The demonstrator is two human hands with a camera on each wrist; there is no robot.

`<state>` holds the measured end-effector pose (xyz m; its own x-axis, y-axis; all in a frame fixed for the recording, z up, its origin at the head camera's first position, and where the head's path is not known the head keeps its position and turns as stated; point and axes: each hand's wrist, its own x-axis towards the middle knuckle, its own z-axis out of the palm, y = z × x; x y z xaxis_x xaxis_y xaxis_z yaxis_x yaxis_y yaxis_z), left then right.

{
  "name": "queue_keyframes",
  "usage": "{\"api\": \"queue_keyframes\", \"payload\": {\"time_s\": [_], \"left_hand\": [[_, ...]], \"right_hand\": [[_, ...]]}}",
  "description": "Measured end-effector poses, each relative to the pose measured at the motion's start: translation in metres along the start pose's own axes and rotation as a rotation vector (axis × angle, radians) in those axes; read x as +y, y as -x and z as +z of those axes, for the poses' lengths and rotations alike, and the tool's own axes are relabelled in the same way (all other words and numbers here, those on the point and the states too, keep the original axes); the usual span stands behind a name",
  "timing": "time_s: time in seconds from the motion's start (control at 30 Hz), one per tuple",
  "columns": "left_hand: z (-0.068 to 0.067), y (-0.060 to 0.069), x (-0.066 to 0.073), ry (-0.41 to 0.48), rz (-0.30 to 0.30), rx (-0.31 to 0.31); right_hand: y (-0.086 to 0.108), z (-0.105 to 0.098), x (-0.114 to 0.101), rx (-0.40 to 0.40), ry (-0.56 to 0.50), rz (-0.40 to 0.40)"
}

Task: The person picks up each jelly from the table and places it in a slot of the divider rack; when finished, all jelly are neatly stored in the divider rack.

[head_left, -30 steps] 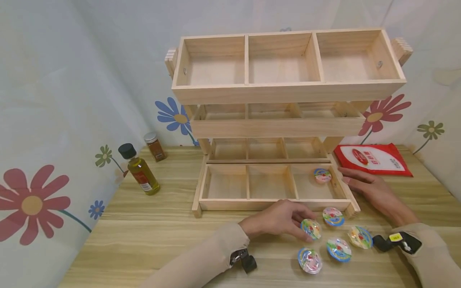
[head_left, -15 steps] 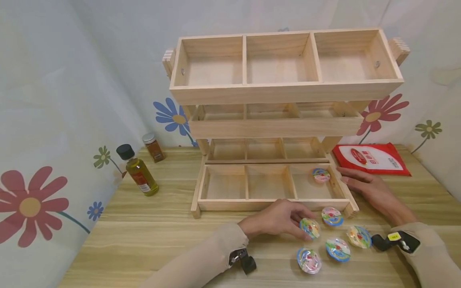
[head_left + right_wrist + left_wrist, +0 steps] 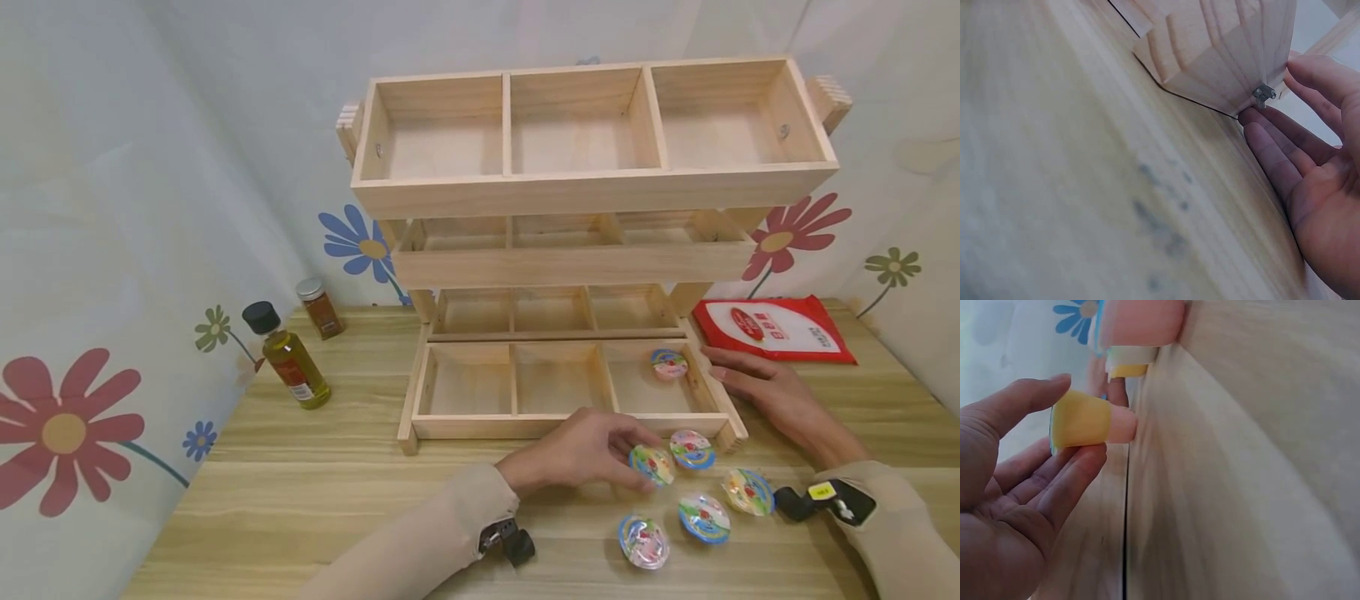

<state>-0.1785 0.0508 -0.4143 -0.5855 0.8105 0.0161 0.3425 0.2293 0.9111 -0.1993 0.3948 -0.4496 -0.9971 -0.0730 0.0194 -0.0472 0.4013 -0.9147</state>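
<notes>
My left hand pinches a yellow jelly cup between thumb and fingers; in the left wrist view the yellow cup hangs sideways between them. Several more cups lie near it on the table, among them a pink-lidded one and a blue-rimmed one. One pink cup stands in the right compartment of the rack's bottom tray. My right hand rests by the rack's right side; in the right wrist view its fingertips touch the wooden foot.
The wooden rack has upper trays with three compartments each. Behind my right hand lies a red and white packet. At the left stand an oil bottle and a small spice jar. A flowered curtain hangs behind.
My left hand has shifted slightly to the right and up, and the yellow cup has moved with it. My right hand has stayed at the rack's side.
</notes>
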Motion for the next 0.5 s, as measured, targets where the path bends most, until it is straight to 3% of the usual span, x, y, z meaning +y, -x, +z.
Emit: {"api": "queue_keyframes", "payload": {"time_s": [0.5], "left_hand": [[-0.009, -0.014, 0.021, 0.076, 0.022, 0.113]], "right_hand": [[0.002, 0.000, -0.006, -0.005, 0.031, 0.015]]}}
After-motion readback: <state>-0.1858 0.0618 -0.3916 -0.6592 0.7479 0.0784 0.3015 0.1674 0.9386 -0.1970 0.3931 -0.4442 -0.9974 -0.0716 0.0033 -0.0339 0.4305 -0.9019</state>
